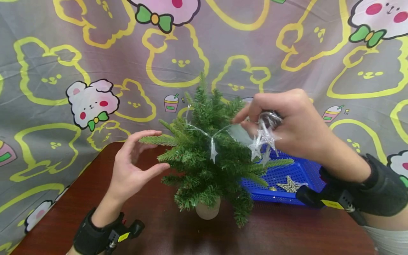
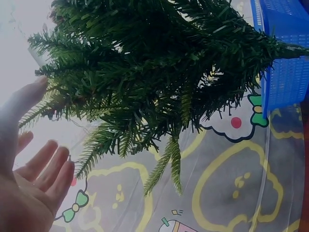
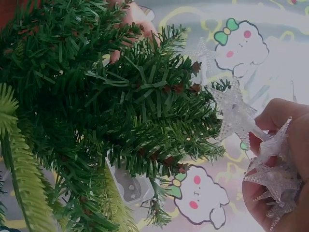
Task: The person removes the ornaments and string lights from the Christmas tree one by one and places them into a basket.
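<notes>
A small green Christmas tree stands upright in a pale pot. My right hand, at the tree's upper right, grips a bundle of clear star string lights. From that bundle the wire runs across the front branches, where one star hangs. Beside the left branch tips is my left hand, its thumb and fingers spread around them and holding nothing; whether it touches the needles is unclear. In the right wrist view, several clear stars dangle by the fingers, and a translucent box shows between branches.
Behind the tree on the right, a blue plastic basket holds a gold star ornament and a small gold ball. All stand on a dark reddish-brown table. A grey patterned curtain hangs close behind.
</notes>
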A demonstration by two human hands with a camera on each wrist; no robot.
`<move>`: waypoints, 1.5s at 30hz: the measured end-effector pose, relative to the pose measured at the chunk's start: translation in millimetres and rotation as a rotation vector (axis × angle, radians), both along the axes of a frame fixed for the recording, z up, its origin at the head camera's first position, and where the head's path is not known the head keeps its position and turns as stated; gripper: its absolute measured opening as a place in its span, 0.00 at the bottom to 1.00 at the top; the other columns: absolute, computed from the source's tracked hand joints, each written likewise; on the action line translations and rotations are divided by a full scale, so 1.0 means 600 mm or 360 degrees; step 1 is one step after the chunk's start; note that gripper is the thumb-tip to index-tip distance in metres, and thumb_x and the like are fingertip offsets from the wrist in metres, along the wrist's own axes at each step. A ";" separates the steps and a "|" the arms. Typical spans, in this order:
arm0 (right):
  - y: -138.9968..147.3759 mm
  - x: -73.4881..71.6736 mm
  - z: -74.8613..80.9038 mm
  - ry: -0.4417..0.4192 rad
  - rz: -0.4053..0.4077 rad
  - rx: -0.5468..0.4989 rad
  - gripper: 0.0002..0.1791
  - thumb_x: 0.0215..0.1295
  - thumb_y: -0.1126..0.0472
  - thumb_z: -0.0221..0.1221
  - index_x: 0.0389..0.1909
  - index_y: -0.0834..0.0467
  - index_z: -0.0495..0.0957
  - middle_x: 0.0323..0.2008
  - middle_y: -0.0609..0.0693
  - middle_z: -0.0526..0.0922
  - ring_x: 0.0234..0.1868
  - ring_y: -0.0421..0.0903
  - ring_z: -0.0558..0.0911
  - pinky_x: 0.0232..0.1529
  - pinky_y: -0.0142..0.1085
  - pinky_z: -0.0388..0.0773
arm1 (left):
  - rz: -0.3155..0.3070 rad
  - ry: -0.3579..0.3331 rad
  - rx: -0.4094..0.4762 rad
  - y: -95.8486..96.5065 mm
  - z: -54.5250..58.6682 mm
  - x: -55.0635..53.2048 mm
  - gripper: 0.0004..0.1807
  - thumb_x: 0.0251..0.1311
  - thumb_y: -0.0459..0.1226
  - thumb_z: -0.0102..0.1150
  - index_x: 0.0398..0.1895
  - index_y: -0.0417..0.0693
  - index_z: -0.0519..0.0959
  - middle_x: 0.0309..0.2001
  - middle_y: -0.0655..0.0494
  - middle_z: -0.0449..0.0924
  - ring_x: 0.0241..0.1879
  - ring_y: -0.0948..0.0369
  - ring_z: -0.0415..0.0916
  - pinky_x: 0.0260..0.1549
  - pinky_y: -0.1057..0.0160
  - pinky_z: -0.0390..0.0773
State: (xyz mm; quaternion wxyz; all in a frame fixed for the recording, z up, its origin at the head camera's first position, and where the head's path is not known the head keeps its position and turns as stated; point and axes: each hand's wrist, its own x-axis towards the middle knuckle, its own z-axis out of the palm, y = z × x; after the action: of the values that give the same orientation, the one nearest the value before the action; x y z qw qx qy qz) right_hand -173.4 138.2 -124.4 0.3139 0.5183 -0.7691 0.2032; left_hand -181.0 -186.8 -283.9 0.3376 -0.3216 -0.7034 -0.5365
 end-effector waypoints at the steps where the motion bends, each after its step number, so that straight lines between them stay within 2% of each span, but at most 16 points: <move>1: 0.000 0.000 -0.001 -0.0013 0.0005 -0.0011 0.12 0.54 0.73 0.62 0.19 0.55 0.73 0.34 0.44 0.90 0.33 0.32 0.87 0.23 0.20 0.75 | 0.0017 -0.0031 -0.0010 0.000 -0.001 0.000 0.43 0.36 0.18 0.75 0.63 0.36 0.71 0.59 0.52 0.77 0.55 0.64 0.79 0.54 0.69 0.78; 4: 0.001 0.003 -0.002 -0.0065 0.0028 -0.0057 0.12 0.53 0.75 0.60 0.19 0.57 0.72 0.34 0.45 0.90 0.34 0.33 0.87 0.20 0.21 0.72 | 0.0044 -0.0087 -0.0022 0.001 -0.002 0.001 0.40 0.39 0.16 0.72 0.62 0.36 0.71 0.54 0.58 0.80 0.48 0.68 0.82 0.52 0.70 0.79; 7: 0.000 0.006 -0.002 -0.0088 0.0029 -0.0087 0.12 0.54 0.75 0.60 0.20 0.58 0.71 0.34 0.46 0.90 0.31 0.32 0.87 0.18 0.21 0.68 | 0.0023 -0.0089 -0.0015 0.002 -0.003 0.000 0.36 0.42 0.16 0.69 0.60 0.35 0.72 0.48 0.58 0.84 0.45 0.67 0.84 0.50 0.70 0.80; 11: -0.002 0.009 -0.002 -0.0093 0.0022 -0.0113 0.12 0.55 0.74 0.62 0.20 0.59 0.71 0.33 0.48 0.90 0.32 0.34 0.88 0.23 0.21 0.78 | -0.0044 -0.0053 -0.0002 0.003 -0.004 -0.003 0.31 0.46 0.17 0.66 0.58 0.33 0.71 0.44 0.55 0.87 0.45 0.66 0.85 0.47 0.71 0.81; 13: -0.002 0.009 -0.002 -0.0081 0.0021 -0.0123 0.12 0.55 0.73 0.63 0.20 0.60 0.71 0.32 0.49 0.90 0.33 0.35 0.88 0.27 0.23 0.81 | -0.0083 -0.0035 0.0012 0.004 -0.005 -0.004 0.30 0.48 0.18 0.66 0.57 0.32 0.71 0.45 0.57 0.87 0.44 0.66 0.85 0.46 0.71 0.81; 20: -0.001 0.009 -0.001 -0.0054 -0.0028 -0.0089 0.12 0.56 0.72 0.65 0.21 0.60 0.72 0.32 0.48 0.90 0.36 0.35 0.88 0.34 0.23 0.82 | -0.0239 0.0057 0.0124 0.007 -0.007 -0.008 0.26 0.54 0.22 0.65 0.57 0.25 0.70 0.45 0.56 0.87 0.44 0.64 0.85 0.45 0.72 0.82; 23: -0.002 0.009 -0.001 -0.0050 -0.0036 -0.0082 0.11 0.56 0.72 0.64 0.21 0.60 0.72 0.32 0.48 0.90 0.36 0.35 0.88 0.37 0.24 0.83 | -0.0274 0.0092 0.0166 0.006 -0.007 -0.009 0.24 0.59 0.25 0.62 0.59 0.26 0.69 0.44 0.56 0.86 0.42 0.64 0.85 0.35 0.74 0.80; 26: -0.003 0.011 -0.001 -0.0054 -0.0074 -0.0097 0.09 0.55 0.72 0.65 0.24 0.61 0.73 0.32 0.48 0.90 0.36 0.34 0.88 0.37 0.23 0.82 | -0.0223 0.0162 0.0187 0.006 -0.008 -0.010 0.20 0.67 0.30 0.57 0.58 0.27 0.72 0.30 0.63 0.81 0.25 0.74 0.77 0.19 0.77 0.68; 28: -0.003 0.013 -0.002 -0.0070 -0.0136 -0.0114 0.09 0.54 0.72 0.67 0.29 0.62 0.75 0.31 0.46 0.89 0.35 0.32 0.87 0.34 0.21 0.80 | -0.0186 0.0205 0.0210 0.006 -0.008 -0.012 0.17 0.70 0.33 0.55 0.56 0.29 0.75 0.28 0.64 0.81 0.18 0.73 0.70 0.13 0.74 0.58; 30: -0.003 0.014 -0.003 -0.0074 -0.0211 -0.0118 0.10 0.55 0.71 0.67 0.33 0.61 0.75 0.31 0.44 0.89 0.35 0.30 0.86 0.32 0.21 0.77 | -0.0101 0.0255 0.0210 0.007 -0.008 -0.012 0.16 0.71 0.36 0.54 0.52 0.29 0.78 0.20 0.67 0.73 0.12 0.73 0.57 0.11 0.74 0.53; 33: -0.003 0.014 -0.004 -0.0067 -0.0262 -0.0092 0.09 0.58 0.68 0.66 0.37 0.59 0.77 0.31 0.43 0.88 0.33 0.30 0.84 0.30 0.22 0.73 | -0.0023 0.0292 0.0225 0.008 -0.007 -0.013 0.16 0.70 0.38 0.55 0.47 0.30 0.80 0.17 0.63 0.70 0.11 0.70 0.54 0.11 0.73 0.52; 35: -0.003 0.013 -0.006 -0.0037 -0.0250 -0.0066 0.06 0.61 0.67 0.65 0.37 0.58 0.78 0.32 0.45 0.87 0.31 0.32 0.83 0.32 0.22 0.73 | 0.0041 0.0315 0.0221 0.009 -0.007 -0.012 0.17 0.70 0.40 0.56 0.46 0.31 0.81 0.13 0.60 0.59 0.11 0.71 0.48 0.12 0.74 0.52; 36: -0.003 0.012 -0.008 -0.0016 -0.0241 -0.0055 0.06 0.62 0.67 0.64 0.38 0.58 0.79 0.33 0.45 0.87 0.30 0.32 0.81 0.31 0.22 0.72 | 0.0042 0.0322 0.0229 0.010 -0.006 -0.011 0.16 0.70 0.40 0.57 0.45 0.31 0.81 0.12 0.60 0.57 0.11 0.71 0.48 0.11 0.75 0.52; 39: -0.001 0.010 -0.013 0.0051 -0.0228 -0.0041 0.05 0.63 0.69 0.61 0.39 0.58 0.80 0.33 0.47 0.85 0.27 0.34 0.77 0.29 0.24 0.69 | 0.0054 0.0377 0.0236 0.013 -0.005 -0.008 0.18 0.69 0.42 0.58 0.43 0.31 0.81 0.13 0.58 0.58 0.11 0.70 0.48 0.12 0.75 0.52; 42: 0.001 0.009 -0.014 0.0148 -0.0257 -0.0025 0.10 0.62 0.72 0.57 0.39 0.57 0.82 0.32 0.46 0.86 0.25 0.34 0.75 0.26 0.24 0.65 | 0.0028 0.0481 0.0246 0.019 -0.001 -0.005 0.20 0.68 0.43 0.59 0.41 0.30 0.81 0.17 0.57 0.65 0.12 0.70 0.48 0.12 0.75 0.51; 45: 0.001 0.008 -0.011 0.0243 -0.0221 -0.0002 0.10 0.64 0.70 0.57 0.38 0.55 0.84 0.31 0.45 0.87 0.28 0.33 0.79 0.30 0.24 0.70 | -0.0015 0.0606 0.0260 0.027 0.005 -0.001 0.21 0.67 0.43 0.60 0.38 0.28 0.81 0.22 0.54 0.72 0.13 0.69 0.49 0.13 0.74 0.51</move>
State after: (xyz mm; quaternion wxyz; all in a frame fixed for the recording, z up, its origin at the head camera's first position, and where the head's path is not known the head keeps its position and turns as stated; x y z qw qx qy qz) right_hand -168.4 138.8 -131.0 0.3852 0.4776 -0.7769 0.1414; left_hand -181.9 -170.7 -280.8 0.4869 -0.3919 -0.5795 -0.5229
